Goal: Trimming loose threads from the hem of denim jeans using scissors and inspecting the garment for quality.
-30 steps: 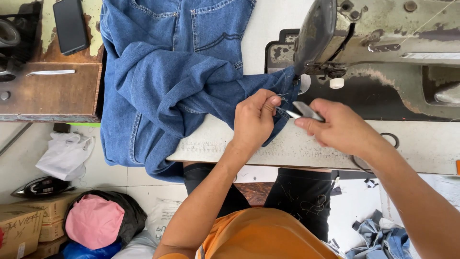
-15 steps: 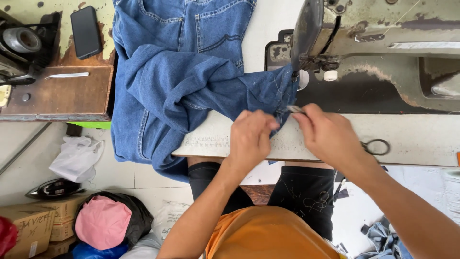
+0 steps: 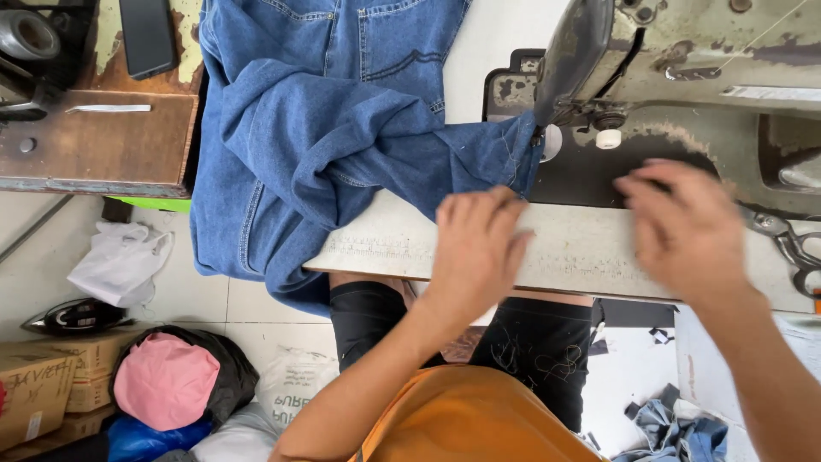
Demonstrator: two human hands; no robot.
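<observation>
The person sits low in the picture, in an orange shirt (image 3: 479, 423) and dark shorts (image 3: 530, 359). Down at 8 o'clock, on the floor, sit a pink bundle (image 3: 164, 381), cardboard boxes (image 3: 38, 381) and a black iron (image 3: 75, 316).

The left hand (image 3: 479, 248) lies flat on the pale worktop (image 3: 581, 252), fingers close together, with its tips touching the edge of the blue jeans (image 3: 342, 145). It pinches nothing. The right hand (image 3: 684, 227) is blurry, at 3 o'clock. Its fingers are spread and it holds nothing. Scissors (image 3: 791, 239) lie just beside it, at the right edge.

The jeans hang off the worktop at 10 o'clock, and one corner reaches under the grey sewing machine (image 3: 684, 51) at 1 o'clock. Far up at 11 o'clock, a black phone (image 3: 147, 34) rests on a brown wooden table (image 3: 94, 145).
</observation>
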